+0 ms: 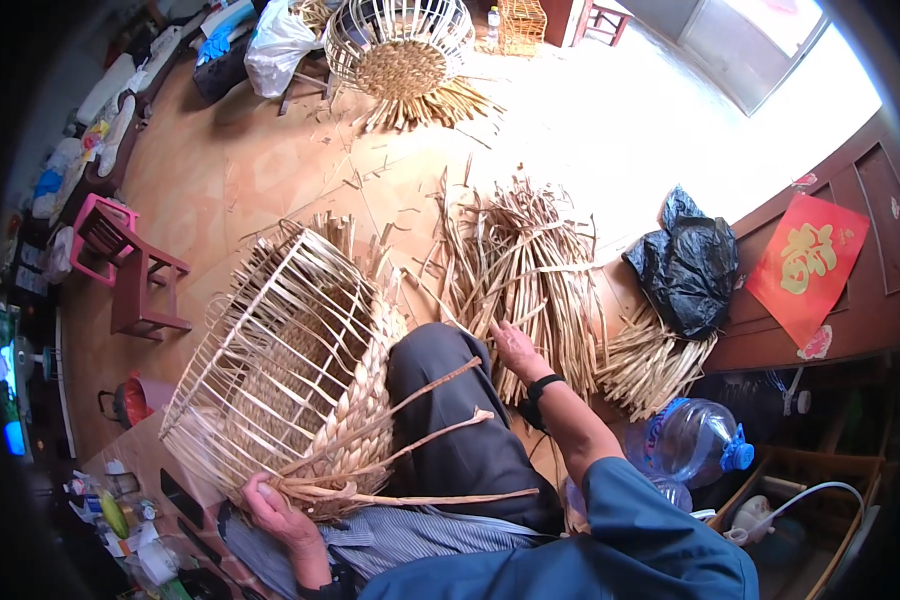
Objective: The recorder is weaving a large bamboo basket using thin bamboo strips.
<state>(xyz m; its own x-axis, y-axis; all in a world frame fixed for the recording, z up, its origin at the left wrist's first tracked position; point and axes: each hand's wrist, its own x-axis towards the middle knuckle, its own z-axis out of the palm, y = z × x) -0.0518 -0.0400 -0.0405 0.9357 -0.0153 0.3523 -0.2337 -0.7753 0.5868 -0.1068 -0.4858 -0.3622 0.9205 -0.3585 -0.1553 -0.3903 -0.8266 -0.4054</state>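
Observation:
A half-woven basket [300, 370] of dried plant strips leans on its side against my left leg, its pale open ribs facing up and a thick braided wall toward my knee. My left hand [282, 520] grips its near lower edge, where several long loose strips [420, 495] stick out to the right across my lap. Beyond my right knee my right hand [517, 350] is at the near left side of a large pile of dried strips [530, 265]. Its fingers look closed on a strip, though their tips are partly hidden.
Another ribbed basket [400, 68] stands at the far side, by more stalks. To the right are a black plastic bag [685, 260], a stalk bundle [655, 365], a large clear bottle [685, 440] and a wooden door [860, 290]. A small wooden chair [148, 285] stands left.

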